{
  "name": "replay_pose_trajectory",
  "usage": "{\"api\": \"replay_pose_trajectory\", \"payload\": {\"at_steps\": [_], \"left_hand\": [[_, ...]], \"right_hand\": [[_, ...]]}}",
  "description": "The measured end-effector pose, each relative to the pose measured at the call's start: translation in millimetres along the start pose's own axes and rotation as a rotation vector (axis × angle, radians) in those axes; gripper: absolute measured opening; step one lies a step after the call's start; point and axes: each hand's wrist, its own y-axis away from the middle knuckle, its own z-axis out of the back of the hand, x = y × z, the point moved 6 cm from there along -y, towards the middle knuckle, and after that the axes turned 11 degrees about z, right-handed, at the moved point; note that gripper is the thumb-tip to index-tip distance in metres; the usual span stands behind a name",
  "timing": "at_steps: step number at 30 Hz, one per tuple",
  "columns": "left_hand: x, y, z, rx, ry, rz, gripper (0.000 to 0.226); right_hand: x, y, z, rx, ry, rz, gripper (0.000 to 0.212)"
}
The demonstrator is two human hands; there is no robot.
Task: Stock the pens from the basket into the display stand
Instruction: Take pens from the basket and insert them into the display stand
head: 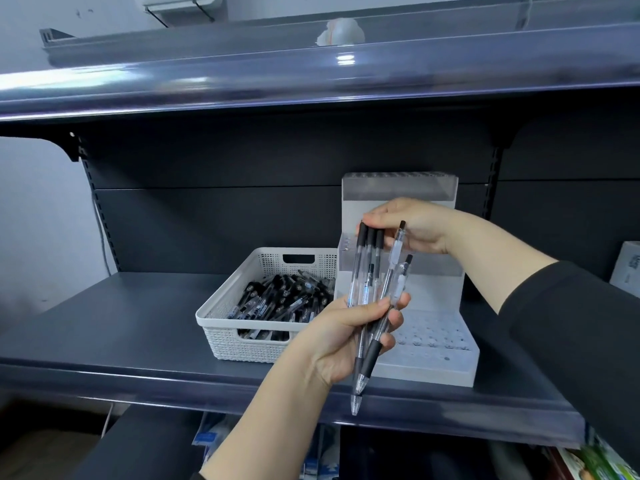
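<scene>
My left hand (341, 336) grips a bunch of several clear pens with black grips (369, 271), held upright in front of the display stand. My right hand (412, 225) reaches in from the right and pinches the top ends of those pens. The white tiered display stand (446, 355) with rows of round holes sits on the dark shelf behind my hands; the holes I can see hold no pens. To its left stands a white perforated basket (221, 327) filled with many more black and clear pens (280, 296).
The dark shelf (114, 323) stretches to the left of the basket. Another shelf (311, 77) overhangs above. A white box (627, 268) sits at the far right. Packaged goods (599, 462) lie on the level below.
</scene>
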Motion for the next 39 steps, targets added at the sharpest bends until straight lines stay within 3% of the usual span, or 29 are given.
{"api": "replay_pose_trajectory", "payload": {"at_steps": [4, 8, 11, 13, 16, 19, 23, 28, 32, 36, 39], "left_hand": [[2.4, -2.1, 0.4, -0.01, 0.105, 0.02, 0.016], [-3.5, -1.7, 3.2, -0.103, 0.079, -0.011, 0.014], [-19.1, -2.3, 12.6, -0.199, 0.169, -0.083, 0.016], [-27.2, -3.7, 16.8, -0.236, 0.258, -0.086, 0.024], [-35.1, -8.1, 16.4, -0.285, 0.326, -0.081, 0.028], [-41.0, -9.0, 10.1, -0.286, 0.405, -0.135, 0.029], [-39.7, -8.2, 1.2, -0.154, 0.557, -0.104, 0.033], [-39.4, -10.5, 10.9, -0.301, 0.381, -0.098, 0.044], [-40.1, -12.8, 12.7, -0.264, 0.378, -0.148, 0.051], [-41.3, -17.8, 15.8, -0.251, 0.318, -0.192, 0.065], [-39.5, -21.6, 19.5, -0.276, 0.287, -0.184, 0.047]], "right_hand": [[2.6, -4.2, 25.1, -0.239, -0.05, -0.005, 0.017], [21.6, 0.3, 56.6, -0.615, -0.083, 0.125, 0.014], [51.0, 11.8, 70.9, -0.853, 0.258, 0.345, 0.028], [75.4, 24.8, 57.3, -0.912, 0.512, 0.614, 0.025], [92.6, 47.1, 5.3, -0.796, 0.926, 1.028, 0.024], [74.0, 60.9, -41.1, -0.547, 1.151, 1.174, 0.025], [44.8, 77.8, -65.0, -0.422, 1.268, 1.237, 0.023], [22.7, 79.2, -71.8, -0.344, 1.333, 1.218, 0.027], [15.9, 79.1, -67.5, -0.317, 1.314, 1.119, 0.041], [10.1, 79.1, -65.9, -0.264, 1.333, 1.069, 0.041], [6.9, 78.7, -70.3, -0.19, 1.357, 1.095, 0.037]]}}
